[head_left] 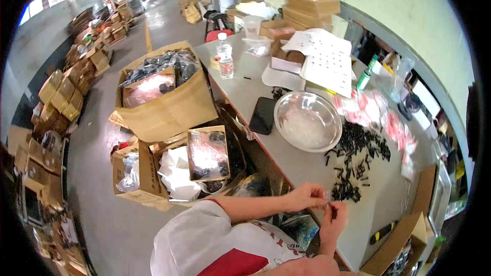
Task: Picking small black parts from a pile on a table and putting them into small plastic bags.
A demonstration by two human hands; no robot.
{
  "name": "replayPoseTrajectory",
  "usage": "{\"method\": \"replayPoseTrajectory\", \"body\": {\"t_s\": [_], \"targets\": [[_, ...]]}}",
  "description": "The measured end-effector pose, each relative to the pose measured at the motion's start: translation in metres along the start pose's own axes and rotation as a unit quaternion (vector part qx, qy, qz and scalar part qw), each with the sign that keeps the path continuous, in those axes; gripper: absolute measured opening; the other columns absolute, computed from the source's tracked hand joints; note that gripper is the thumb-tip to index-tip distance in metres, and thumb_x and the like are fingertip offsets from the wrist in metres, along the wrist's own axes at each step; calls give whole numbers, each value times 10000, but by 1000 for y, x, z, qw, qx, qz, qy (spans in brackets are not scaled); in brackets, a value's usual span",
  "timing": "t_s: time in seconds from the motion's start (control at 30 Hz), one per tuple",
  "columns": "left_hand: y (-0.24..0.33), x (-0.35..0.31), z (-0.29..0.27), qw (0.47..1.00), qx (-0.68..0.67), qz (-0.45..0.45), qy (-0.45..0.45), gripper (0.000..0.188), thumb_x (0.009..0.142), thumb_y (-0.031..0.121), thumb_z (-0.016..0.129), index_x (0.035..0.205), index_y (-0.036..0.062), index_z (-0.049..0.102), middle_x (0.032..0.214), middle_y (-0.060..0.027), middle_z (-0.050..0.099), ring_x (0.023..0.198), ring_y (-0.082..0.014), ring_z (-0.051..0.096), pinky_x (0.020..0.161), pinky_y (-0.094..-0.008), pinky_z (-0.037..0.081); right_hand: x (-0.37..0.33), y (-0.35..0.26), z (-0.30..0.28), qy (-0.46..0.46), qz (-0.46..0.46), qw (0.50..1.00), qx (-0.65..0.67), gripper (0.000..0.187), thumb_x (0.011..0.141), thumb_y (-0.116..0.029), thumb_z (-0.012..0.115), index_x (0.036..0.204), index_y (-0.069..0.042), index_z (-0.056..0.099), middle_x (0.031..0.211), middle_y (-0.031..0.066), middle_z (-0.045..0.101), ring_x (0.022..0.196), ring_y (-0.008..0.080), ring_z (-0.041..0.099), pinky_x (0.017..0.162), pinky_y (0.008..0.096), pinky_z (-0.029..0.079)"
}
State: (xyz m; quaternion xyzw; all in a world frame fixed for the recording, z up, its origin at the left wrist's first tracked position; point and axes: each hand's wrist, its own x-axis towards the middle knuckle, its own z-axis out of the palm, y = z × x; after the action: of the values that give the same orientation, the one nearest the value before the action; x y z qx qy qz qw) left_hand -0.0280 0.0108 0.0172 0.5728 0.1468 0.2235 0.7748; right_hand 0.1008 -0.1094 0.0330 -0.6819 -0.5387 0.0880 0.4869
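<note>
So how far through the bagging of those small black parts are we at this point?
Done, apparently: a spread of small red-and-clear packets lies past the pile. In hand: the left hand and right hand pinch a small clear bag between them at the table edge. Left: a large scatter of loose small black parts beside the round steel bowl, so plenty seemingly remains.

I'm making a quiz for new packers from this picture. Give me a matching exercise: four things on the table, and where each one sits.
Things:
1. Steel bowl
2. Water bottle
3. Phone
4. Black parts

Places:
A. At the far end of the table, near its left edge
B. Spread out just beyond the hands
C. Mid-table, right of the phone
D. Lying flat by the left edge, beside the bowl

Pairs: 1-C, 2-A, 3-D, 4-B
</note>
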Motion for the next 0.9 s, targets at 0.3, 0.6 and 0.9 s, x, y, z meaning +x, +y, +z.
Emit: {"method": "replayPoseTrajectory", "body": {"t_s": [0.3,0.6,0.9], "targets": [[0,-29,-10,995,94,8,27,217,885,183,637,839,-29,642,683,-40,626,638,-74,548,586,-237,447,0,-16,8,-49,-86,995,-17,183,723,-16,656,888,-14,579,819,149,570,727,332,565,658,372,469],[-7,-31,-6,980,185,59,44,224,861,202,670,875,-20,654,707,-84,643,663,-89,553,616,-267,459,-12,-9,13,-74,-10,997,14,162,765,-19,631,911,-12,561,843,135,584,766,271,587,696,348,473],[4,-41,-2,966,239,86,44,168,879,128,617,948,-21,653,758,-119,661,650,-111,565,596,-272,469,-14,-11,14,-62,-85,993,-55,143,787,18,574,926,-12,570,838,155,596,744,334,598,671,363,475]]}}
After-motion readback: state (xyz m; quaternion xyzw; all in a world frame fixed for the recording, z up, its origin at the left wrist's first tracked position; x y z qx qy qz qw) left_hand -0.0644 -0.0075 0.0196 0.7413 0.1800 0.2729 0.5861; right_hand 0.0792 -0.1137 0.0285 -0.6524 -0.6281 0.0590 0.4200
